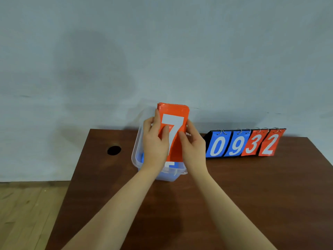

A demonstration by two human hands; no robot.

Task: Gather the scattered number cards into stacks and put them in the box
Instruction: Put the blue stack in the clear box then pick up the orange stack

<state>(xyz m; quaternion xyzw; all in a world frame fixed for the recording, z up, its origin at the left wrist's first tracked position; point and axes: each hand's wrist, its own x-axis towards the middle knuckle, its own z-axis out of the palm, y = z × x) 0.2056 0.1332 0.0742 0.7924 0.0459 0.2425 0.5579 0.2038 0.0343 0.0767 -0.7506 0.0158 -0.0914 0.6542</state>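
1. left hand (155, 141) and right hand (193, 144) have their fingers clamped on the orange card stack (173, 123), squaring its edges.
2. the stack stands upright over the clear plastic box (137, 150), likely for lowering onto the blue cards (170, 165) inside.

Card stack (175, 112): we see orange-red, the front card bearing a white 7.
Box (137, 150): clear plastic, faintly milky — we make out blue inside it, with a patch of white print.
Scoreboard (243, 143): black frame; we read two blue cards with white 0 and 9, then two orange-red cards with white 3 and 2 — silver rings on top.
Table (234, 195): dark reddish-brown wood grain, with a black round hole (114, 150).
Wall (162, 51): pale grey-blue.
Floor (27, 213): light tan wood.
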